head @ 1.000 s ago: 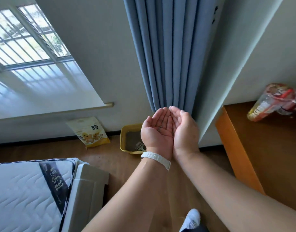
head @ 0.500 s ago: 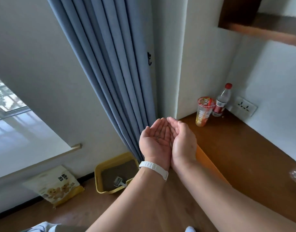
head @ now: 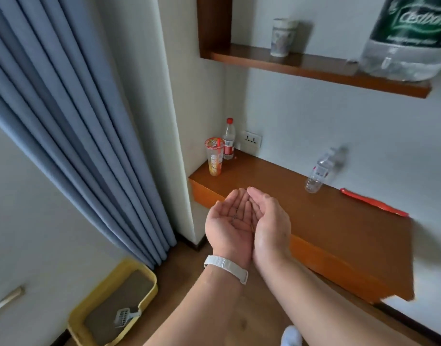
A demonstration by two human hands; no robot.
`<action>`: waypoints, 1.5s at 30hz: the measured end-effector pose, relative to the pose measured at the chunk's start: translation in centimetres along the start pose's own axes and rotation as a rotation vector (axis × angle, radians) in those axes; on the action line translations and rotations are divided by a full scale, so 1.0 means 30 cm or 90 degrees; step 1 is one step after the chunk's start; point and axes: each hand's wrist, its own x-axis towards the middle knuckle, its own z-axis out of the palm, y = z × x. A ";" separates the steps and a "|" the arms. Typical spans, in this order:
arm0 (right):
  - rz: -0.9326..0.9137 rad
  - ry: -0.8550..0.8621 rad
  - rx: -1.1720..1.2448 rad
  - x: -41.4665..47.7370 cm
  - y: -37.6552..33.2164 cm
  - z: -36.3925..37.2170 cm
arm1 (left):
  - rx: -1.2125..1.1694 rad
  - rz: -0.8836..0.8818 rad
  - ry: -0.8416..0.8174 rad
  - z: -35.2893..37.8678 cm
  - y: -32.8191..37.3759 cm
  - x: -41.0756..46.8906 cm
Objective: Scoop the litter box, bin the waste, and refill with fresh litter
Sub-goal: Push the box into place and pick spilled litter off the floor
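Floor-level litter box (head: 153, 288) points toward curtain (head: 77, 121); left hand (head: 229, 226) and right hand (head: 272, 223) cup grains (head: 234, 217).

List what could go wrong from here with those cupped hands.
1. The few grains in the left hand could slip through the seam against the right hand onto the floor.
2. Both hands are taken, while the scoop lies in the box and no bin shows.

Floor (head: 187, 268) bears litter box (head: 153, 283); desk (head: 277, 181) bears cup (head: 214, 158), bottles (head: 228, 139).
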 end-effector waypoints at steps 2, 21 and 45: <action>-0.023 0.053 0.032 -0.033 -0.033 -0.070 | 0.020 -0.046 -0.012 0.006 -0.076 -0.044; -0.218 0.453 0.252 -0.503 -0.561 -1.238 | 0.238 -0.422 -0.125 0.025 -1.299 -0.659; -0.420 0.707 0.337 -1.045 -0.998 -2.613 | 0.430 -0.694 -0.209 -0.086 -2.638 -1.458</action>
